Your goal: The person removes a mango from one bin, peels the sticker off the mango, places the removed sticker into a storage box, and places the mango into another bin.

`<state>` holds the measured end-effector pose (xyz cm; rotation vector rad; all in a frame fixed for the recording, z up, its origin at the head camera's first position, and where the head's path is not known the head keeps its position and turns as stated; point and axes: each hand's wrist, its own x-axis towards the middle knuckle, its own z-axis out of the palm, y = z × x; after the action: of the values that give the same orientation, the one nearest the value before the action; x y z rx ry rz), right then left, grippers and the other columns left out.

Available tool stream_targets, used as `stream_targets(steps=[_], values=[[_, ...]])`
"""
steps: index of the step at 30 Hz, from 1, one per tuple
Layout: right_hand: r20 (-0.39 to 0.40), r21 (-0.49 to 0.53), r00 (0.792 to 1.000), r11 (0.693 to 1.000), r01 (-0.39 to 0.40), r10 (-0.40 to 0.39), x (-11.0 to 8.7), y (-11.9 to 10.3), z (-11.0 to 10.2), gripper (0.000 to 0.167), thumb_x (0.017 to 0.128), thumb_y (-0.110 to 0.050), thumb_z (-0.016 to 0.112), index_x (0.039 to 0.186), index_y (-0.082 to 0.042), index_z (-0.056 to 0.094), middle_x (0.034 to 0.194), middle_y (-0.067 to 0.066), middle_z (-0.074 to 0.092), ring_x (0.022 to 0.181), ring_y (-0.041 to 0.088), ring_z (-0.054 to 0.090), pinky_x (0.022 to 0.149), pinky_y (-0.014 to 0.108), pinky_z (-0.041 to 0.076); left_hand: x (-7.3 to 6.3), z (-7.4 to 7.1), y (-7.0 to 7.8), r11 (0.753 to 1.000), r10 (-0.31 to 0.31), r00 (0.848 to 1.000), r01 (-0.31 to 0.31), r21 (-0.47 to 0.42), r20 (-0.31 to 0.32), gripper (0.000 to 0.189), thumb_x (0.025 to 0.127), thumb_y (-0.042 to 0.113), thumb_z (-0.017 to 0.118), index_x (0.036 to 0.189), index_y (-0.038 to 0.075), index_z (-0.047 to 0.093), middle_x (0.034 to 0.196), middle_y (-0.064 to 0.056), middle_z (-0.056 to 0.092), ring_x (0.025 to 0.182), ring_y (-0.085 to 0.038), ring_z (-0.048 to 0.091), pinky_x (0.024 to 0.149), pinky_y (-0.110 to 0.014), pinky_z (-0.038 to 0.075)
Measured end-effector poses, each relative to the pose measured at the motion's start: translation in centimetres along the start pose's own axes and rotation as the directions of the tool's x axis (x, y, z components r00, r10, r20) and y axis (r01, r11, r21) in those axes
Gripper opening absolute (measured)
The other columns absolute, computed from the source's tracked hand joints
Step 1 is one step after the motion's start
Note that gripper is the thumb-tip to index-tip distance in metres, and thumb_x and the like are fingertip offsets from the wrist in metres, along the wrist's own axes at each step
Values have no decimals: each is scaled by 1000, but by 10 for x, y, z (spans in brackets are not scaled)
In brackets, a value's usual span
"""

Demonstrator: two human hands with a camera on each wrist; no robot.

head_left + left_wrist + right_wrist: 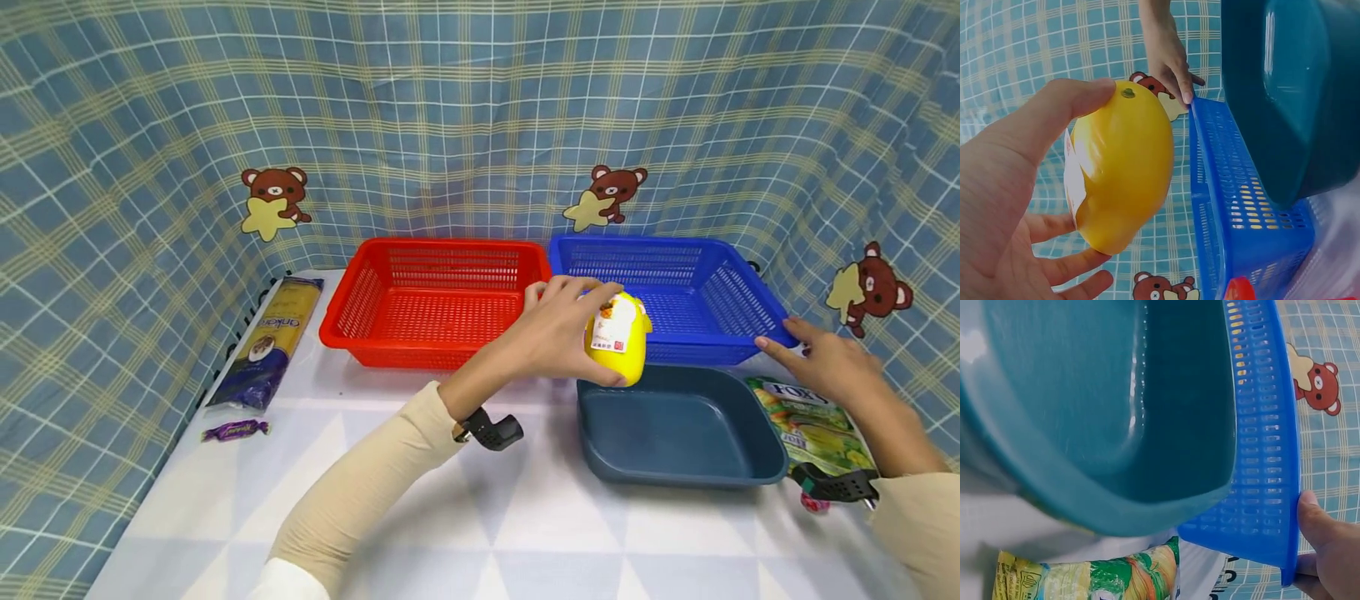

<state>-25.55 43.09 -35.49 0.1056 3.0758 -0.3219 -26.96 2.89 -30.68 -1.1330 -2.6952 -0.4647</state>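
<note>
- The left hand (pixel 555 333) has its thumb and fingers around a yellow fruit (pixel 628 365), so it is gripping it.
- The yellow fruit is up in the air, near the front left corner of the blue basket (pixel 708 352). It has a white label (pixel 609 325) on its side.
- The right hand (pixel 840 362) is holding the front right corner of the blue basket, with its thumb and fingers on the rim.
- A dark blue-green tub (pixel 675 433) sits on the table (pixel 420 517), just in front of the blue basket.
- A green and yellow bag (pixel 813 425) lies to the right of the tub. A small red candy (pixel 813 502) is near it, by the right wrist.
- A red basket (pixel 420 357) stands to the left of the blue one.
- Far to the left lie a gold and dark blue bag (pixel 281 325) and a purple candy (pixel 236 430).
</note>
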Motion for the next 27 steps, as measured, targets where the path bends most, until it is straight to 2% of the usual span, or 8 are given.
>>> stream_targets(steps=[8, 15, 21, 27], values=[[5, 22, 1000, 1000, 6, -6, 0, 4, 0, 90, 100, -65, 36, 155, 3, 14, 141, 46, 27, 117, 74, 24, 84, 84, 19, -35, -4, -8, 999, 20, 999, -22, -39, -43, 99, 70, 67, 76, 152, 25, 39, 144, -1, 45, 130, -22, 34, 95, -43, 32], [-29, 20, 999, 1000, -16, 16, -2, 2, 7, 90, 100, -65, 37, 154, 4, 16, 143, 45, 26, 117, 74, 24, 86, 85, 17, -63, -2, -18, 995, -1, 999, -4, -101, -51, 103, 69, 63, 80, 154, 24, 37, 144, 1, 45, 129, -19, 35, 95, -41, 32], [-34, 17, 999, 999, -27, 27, -1, 0, 6, 90, 100, -64, 37, 154, 4, 14, 140, 46, 28, 117, 74, 25, 89, 86, 15, -81, -2, -22, 994, -4, 998, -3, -110, -59, 100, 68, 61, 81, 152, 23, 40, 144, 1, 45, 129, -20, 35, 95, -41, 32], [-32, 24, 999, 999, -31, 32, -2, -1, 7, 90, 101, -64, 36, 154, 5, 12, 143, 45, 23, 119, 74, 21, 90, 87, 12, -95, -4, -23, 992, 6, 997, -15, -125, -72, 102, 67, 61, 82, 152, 22, 40, 144, 1, 44, 129, -19, 35, 97, -43, 32]])
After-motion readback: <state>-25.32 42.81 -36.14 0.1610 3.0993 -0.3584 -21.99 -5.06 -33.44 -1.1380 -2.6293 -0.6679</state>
